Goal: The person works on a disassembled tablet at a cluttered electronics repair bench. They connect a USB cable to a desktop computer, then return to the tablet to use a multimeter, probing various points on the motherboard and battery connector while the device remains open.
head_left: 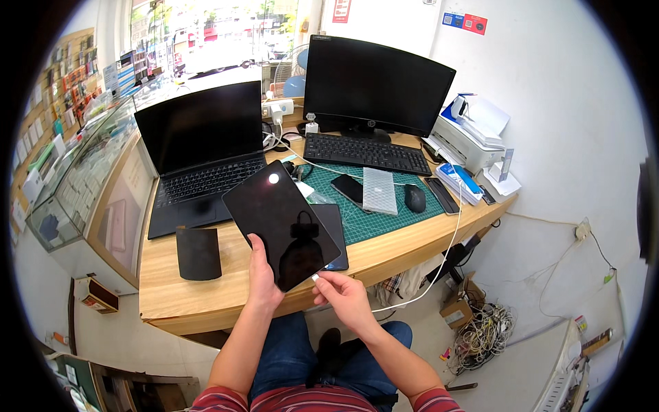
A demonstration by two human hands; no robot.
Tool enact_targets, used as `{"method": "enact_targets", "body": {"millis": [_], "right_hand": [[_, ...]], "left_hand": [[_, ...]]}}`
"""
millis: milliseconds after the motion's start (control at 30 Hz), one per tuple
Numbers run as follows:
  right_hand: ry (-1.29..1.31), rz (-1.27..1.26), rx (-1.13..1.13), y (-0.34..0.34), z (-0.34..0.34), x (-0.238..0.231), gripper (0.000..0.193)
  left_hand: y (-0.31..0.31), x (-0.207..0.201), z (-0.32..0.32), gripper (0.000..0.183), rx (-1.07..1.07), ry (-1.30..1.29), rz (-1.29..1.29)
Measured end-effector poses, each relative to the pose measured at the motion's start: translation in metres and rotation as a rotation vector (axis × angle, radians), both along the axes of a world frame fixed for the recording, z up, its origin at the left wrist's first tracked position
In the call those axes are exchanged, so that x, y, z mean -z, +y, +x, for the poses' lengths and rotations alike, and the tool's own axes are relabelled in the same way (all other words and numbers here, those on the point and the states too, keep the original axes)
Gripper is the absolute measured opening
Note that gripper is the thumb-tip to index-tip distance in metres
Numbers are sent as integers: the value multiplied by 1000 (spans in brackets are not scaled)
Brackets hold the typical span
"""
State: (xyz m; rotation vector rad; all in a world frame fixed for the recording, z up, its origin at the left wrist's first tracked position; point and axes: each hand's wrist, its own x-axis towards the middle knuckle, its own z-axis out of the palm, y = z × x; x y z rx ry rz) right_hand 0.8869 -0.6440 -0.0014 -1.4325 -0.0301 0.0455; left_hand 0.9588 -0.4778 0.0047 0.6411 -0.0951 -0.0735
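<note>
Two hands meet at the near end of a dark tablet (281, 223), which is held in the air above the front edge of the wooden table (206, 295). The tablet's long axis runs from the upper left, over the table, down to the lower right toward the person's lap, with its black glass facing up (a ceiling light and the person's outline show in it). The left hand (263, 275) is closed around the lower left edge, thumb on the glass, and carries the tablet's weight. The right hand (343, 295) is pinched narrow on the white plug (316, 277) of a white charging cable (439, 261), and that plug sits just at the tablet's lowest corner, touching or nearly so; whether it is seated in the port cannot be told. From the right hand the cable loops off to the right, over the table edge and back across the green cutting mat (384, 220). So the short bottom edge lies nearest the right hand, the long side nearest the left. Behind the tablet stands an open black laptop (199, 151).
</note>
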Motion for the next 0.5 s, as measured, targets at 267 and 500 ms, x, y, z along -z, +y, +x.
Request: {"method": "enact_targets", "body": {"millis": [267, 500], "right_hand": [[9, -5, 4, 1, 0, -4, 26], [-28, 26, 21, 2, 2, 2, 25]], "left_hand": [[0, -3, -1, 73, -9, 5, 39], [-2, -5, 1, 67, -19, 79, 108]]}}
